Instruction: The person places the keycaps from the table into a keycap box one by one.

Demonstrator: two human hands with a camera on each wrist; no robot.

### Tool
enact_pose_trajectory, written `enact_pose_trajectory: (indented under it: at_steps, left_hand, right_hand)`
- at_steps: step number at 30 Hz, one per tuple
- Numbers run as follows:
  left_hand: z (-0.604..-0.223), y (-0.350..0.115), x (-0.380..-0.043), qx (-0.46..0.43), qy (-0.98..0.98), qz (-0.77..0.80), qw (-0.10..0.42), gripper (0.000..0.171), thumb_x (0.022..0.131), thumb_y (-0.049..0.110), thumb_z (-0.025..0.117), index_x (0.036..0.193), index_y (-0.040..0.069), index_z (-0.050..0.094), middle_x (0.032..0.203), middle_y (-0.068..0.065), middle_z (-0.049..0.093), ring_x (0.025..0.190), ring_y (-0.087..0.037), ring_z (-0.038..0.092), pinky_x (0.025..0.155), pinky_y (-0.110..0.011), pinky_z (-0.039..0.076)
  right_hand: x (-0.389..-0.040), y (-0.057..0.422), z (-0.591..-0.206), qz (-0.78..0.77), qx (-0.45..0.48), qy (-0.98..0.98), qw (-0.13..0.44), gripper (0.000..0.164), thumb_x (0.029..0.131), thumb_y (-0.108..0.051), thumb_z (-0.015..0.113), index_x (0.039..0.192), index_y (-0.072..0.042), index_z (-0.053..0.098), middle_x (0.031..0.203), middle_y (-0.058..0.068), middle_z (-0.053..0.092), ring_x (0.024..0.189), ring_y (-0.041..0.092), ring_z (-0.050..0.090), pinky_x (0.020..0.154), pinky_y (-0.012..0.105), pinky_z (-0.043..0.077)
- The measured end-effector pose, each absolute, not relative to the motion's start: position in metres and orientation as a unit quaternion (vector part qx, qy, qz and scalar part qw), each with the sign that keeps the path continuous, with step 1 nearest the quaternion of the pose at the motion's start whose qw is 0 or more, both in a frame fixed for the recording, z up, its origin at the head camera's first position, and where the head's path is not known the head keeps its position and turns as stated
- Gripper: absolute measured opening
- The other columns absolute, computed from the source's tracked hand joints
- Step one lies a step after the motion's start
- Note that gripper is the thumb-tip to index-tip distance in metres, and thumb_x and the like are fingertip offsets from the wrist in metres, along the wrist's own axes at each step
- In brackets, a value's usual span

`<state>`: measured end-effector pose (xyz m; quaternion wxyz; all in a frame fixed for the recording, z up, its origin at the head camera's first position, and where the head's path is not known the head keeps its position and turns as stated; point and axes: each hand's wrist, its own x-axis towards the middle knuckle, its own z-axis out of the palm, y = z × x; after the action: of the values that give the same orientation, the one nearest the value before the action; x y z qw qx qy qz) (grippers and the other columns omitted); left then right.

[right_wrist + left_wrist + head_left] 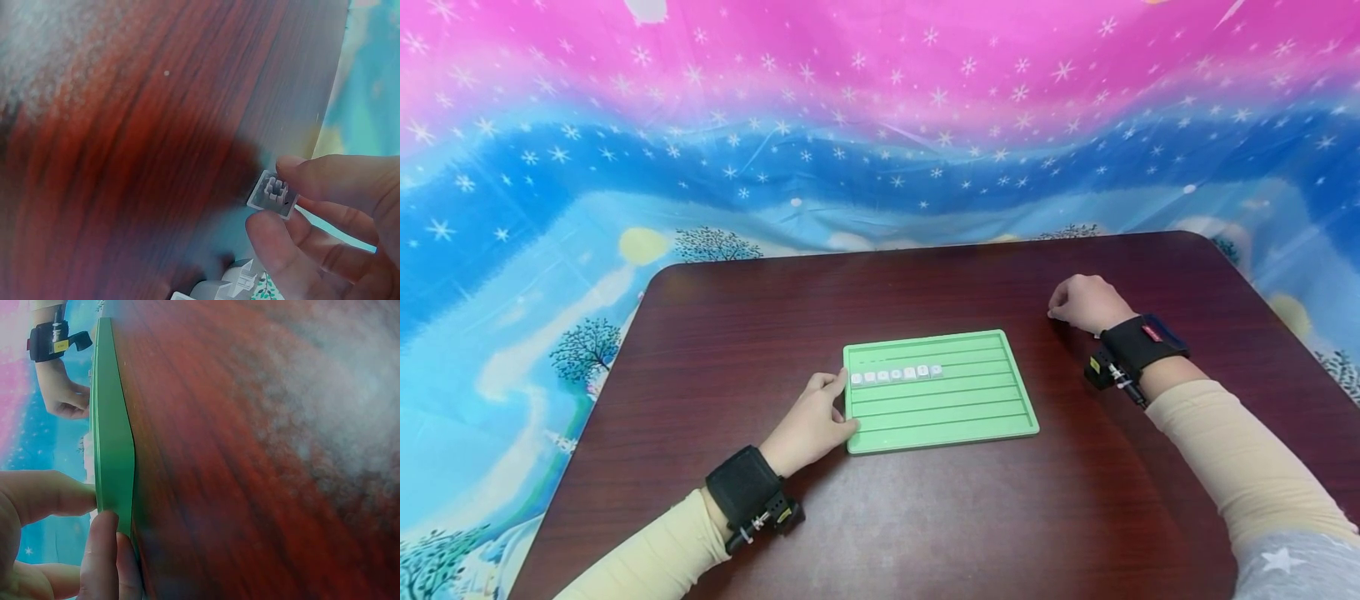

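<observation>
Smooth plastic tray, plastic keycap, glossy wood-grain table, cloth backdrop

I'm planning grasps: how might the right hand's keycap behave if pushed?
The keycap is probably light, since its underside is hollow. It looks stiff, its walls straight between the fingers. Its squared shape makes rolling unlikely.

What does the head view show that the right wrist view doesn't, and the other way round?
Only the head view: the green tray, the row of seven white keycaps lying in it, and the left hand touching the tray's left edge.

Only the right wrist view: the hollow underside of the held keycap, pinched in the right hand, and a clear look at more keycaps at the picture's lower edge.

Both: the right hand, part of the dark wooden table and part of the patterned cloth.
</observation>
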<state>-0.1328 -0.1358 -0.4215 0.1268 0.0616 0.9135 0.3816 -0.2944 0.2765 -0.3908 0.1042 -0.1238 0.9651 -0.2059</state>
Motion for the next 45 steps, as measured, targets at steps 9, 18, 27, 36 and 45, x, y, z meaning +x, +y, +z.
enact_pose_trajectory:
  at_steps: [9, 18, 27, 36, 45]
  left_hand:
    - [-0.421, -0.136, -0.132, 0.061, 0.911, 0.388, 0.127, 0.080, 0.089, 0.005, 0.075, 0.155, -0.010, 0.032, 0.147, -0.026, 0.040, 0.078, -0.011, 0.055, 0.071, -0.029, 0.048]
    - [-0.422, -0.136, -0.132, 0.063, 0.911, 0.389, 0.127, 0.079, 0.090, 0.004, 0.075, 0.155, -0.010, 0.032, 0.146, -0.026, 0.040, 0.078, -0.011, 0.055, 0.070, -0.029, 0.048]
    - [-0.421, -0.136, -0.133, 0.060, 0.912, 0.385, 0.132, 0.080, 0.090, 0.005, 0.074, 0.156, -0.008, 0.031, 0.146, -0.023, 0.041, 0.079, -0.011, 0.055, 0.070, -0.028, 0.048]
    - [-0.421, -0.137, -0.132, 0.065, 0.909, 0.391, 0.129, 0.080, 0.090, 0.004, 0.073, 0.156, -0.009, 0.030, 0.146, -0.023, 0.040, 0.077, -0.010, 0.056, 0.069, -0.029, 0.048]
    - [-0.421, -0.137, -0.132, 0.066, 0.909, 0.389, 0.130, 0.079, 0.091, 0.004, 0.072, 0.156, -0.009, 0.030, 0.146, -0.023, 0.040, 0.076, -0.010, 0.055, 0.069, -0.029, 0.047]
  right_hand:
    - [-0.293, 0.276, -0.393, -0.205, -0.123, 0.965, 0.104, 0.019, 0.096, -0.003, 0.063, 0.108, 0.008, 0.072, 0.108, 0.027, 0.067, 0.090, 0.037, 0.061, 0.072, 0.048, 0.046]
    - [-0.290, 0.275, -0.394, -0.210, -0.122, 0.966, 0.088, 0.023, 0.097, -0.004, 0.061, 0.113, 0.010, 0.071, 0.111, 0.030, 0.066, 0.098, 0.042, 0.061, 0.079, 0.054, 0.049]
    - [-0.284, 0.276, -0.394, -0.216, -0.131, 0.966, 0.059, 0.023, 0.099, -0.004, 0.061, 0.113, 0.013, 0.071, 0.115, 0.034, 0.062, 0.096, 0.042, 0.060, 0.078, 0.053, 0.047]
    - [-0.281, 0.274, -0.394, -0.227, -0.139, 0.963, 0.035, 0.026, 0.096, -0.001, 0.061, 0.116, 0.012, 0.071, 0.114, 0.032, 0.063, 0.096, 0.040, 0.062, 0.080, 0.055, 0.049]
    - [-0.276, 0.274, -0.395, -0.248, -0.141, 0.958, 0.035, 0.026, 0.098, -0.003, 0.062, 0.119, 0.009, 0.072, 0.115, 0.029, 0.060, 0.094, 0.036, 0.061, 0.075, 0.048, 0.049]
